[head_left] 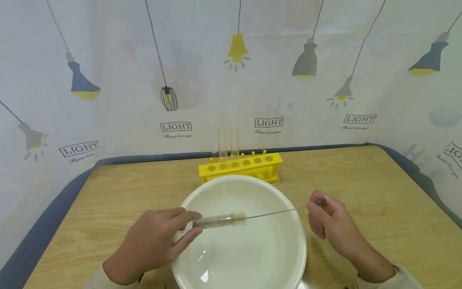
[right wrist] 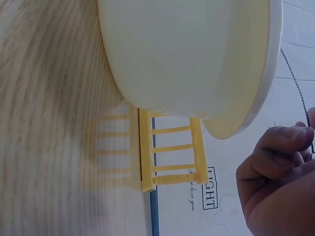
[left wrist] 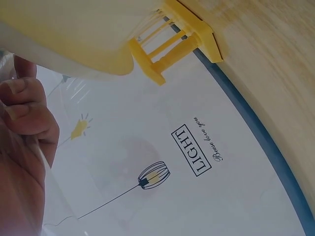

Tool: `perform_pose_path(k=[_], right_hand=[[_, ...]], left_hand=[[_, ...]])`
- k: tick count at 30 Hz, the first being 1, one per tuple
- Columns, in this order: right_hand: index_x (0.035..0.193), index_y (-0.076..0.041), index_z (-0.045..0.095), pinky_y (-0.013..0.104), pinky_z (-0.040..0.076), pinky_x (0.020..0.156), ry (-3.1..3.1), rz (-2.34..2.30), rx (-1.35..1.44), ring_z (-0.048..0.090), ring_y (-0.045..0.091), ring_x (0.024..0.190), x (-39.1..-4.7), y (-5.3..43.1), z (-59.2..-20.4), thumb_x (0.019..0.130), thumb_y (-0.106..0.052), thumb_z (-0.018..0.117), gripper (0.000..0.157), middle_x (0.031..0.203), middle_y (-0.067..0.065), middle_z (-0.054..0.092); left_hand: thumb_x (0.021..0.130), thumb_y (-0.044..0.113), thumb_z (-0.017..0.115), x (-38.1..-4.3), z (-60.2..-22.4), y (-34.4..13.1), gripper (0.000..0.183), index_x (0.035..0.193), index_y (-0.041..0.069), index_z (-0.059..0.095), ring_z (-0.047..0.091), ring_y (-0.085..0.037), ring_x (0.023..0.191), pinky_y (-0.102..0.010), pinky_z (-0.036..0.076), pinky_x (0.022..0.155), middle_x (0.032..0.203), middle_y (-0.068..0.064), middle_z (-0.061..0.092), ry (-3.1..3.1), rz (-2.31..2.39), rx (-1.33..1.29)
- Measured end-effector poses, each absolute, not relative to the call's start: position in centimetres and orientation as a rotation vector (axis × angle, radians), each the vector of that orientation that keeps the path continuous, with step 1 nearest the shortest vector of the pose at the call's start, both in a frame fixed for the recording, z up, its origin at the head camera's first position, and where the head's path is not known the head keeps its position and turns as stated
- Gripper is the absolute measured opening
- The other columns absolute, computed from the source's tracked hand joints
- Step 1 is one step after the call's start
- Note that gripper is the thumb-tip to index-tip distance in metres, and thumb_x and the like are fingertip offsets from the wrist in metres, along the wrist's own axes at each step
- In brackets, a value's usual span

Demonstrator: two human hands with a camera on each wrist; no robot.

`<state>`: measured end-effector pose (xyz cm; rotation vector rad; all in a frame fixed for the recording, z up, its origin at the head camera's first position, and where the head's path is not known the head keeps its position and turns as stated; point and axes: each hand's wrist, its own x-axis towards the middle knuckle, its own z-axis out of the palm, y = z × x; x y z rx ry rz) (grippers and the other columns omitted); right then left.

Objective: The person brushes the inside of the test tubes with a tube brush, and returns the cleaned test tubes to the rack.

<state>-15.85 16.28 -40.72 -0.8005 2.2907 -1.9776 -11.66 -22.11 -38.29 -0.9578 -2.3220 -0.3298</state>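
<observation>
My left hand (head_left: 159, 237) pinches the left end of a clear glass test tube (head_left: 216, 220), held nearly level above a white basin (head_left: 299, 257). Inside the tube sits the bristle head of a test tube brush (head_left: 238, 218), with some bristles sticking out of the mouth. The brush's thin twisted wire runs right, past the basin's rim. At its looped end, my right hand (head_left: 332, 224) grips the wire between thumb and curled fingers. The right wrist view shows that wire (right wrist: 298, 83) and the curled right hand (right wrist: 278, 172); the left wrist view shows the left fingers (left wrist: 27, 108).
Behind the basin stands a yellow test tube rack (head_left: 240, 165) with two upright glass tubes (head_left: 234, 142) toward its left. The basin holds clear water (head_left: 249, 249). A wood-grain table (head_left: 368, 192) lies beneath, bordered by a lamp-printed curtain (head_left: 216, 88).
</observation>
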Motion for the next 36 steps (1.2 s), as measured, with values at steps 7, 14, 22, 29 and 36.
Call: perform_pose_path(k=[7, 14, 22, 29, 36], right_hand=[[0.087, 0.003, 0.041, 0.028, 0.032, 0.037, 2.194, -1.992, -0.978, 0.034, 0.023, 0.043, -16.2, 16.5, -41.3, 0.102, 0.011, 0.035, 0.018, 0.054, 0.009, 0.034], [0.089, 0.003, 0.043, 0.029, 0.034, 0.037, 2.166, -1.983, -1.005, 0.036, 0.022, 0.043, -16.1, 16.4, -41.2, 0.102, 0.012, 0.035, 0.018, 0.055, 0.009, 0.036], [0.09, 0.001, 0.045, 0.028, 0.035, 0.039, 2.231, -1.912, -0.927, 0.037, 0.022, 0.044, -15.7, 16.2, -41.0, 0.103, 0.007, 0.04, 0.016, 0.054, 0.009, 0.037], [0.089, 0.0, 0.045, 0.029, 0.035, 0.039, 2.221, -1.897, -0.925, 0.038, 0.022, 0.044, -15.5, 16.2, -40.8, 0.103, 0.007, 0.04, 0.016, 0.054, 0.01, 0.037], [0.087, 0.001, 0.047, 0.028, 0.036, 0.04, 2.282, -1.832, -0.904, 0.039, 0.02, 0.044, -15.3, 15.9, -40.2, 0.103, 0.004, 0.043, 0.017, 0.054, 0.009, 0.038]], left_hand=[[0.106, 0.047, 0.04, -11.7, -38.1, -22.1, 0.043, 0.099, 0.019, 0.072, 0.048, 0.003, 0.055, -0.014, 0.037, 0.046, 0.069, 0.012, 0.06, -2.315, -0.334, -0.959], [0.106, 0.047, 0.04, -11.6, -38.2, -22.0, 0.044, 0.098, 0.018, 0.071, 0.043, 0.005, 0.054, -0.012, 0.035, 0.047, 0.069, 0.013, 0.06, -2.333, -0.34, -0.969], [0.106, 0.047, 0.041, -11.6, -38.3, -21.8, 0.042, 0.098, 0.018, 0.071, 0.054, 0.003, 0.056, -0.016, 0.041, 0.047, 0.072, 0.014, 0.064, -2.326, -0.348, -0.97], [0.106, 0.047, 0.041, -11.3, -38.2, -21.7, 0.041, 0.098, 0.019, 0.071, 0.055, 0.003, 0.056, -0.016, 0.04, 0.046, 0.073, 0.014, 0.064, -2.312, -0.333, -0.977], [0.105, 0.046, 0.043, -11.2, -38.2, -21.6, 0.04, 0.098, 0.018, 0.071, 0.053, 0.002, 0.055, -0.017, 0.042, 0.047, 0.072, 0.013, 0.064, -2.303, -0.331, -0.98]])
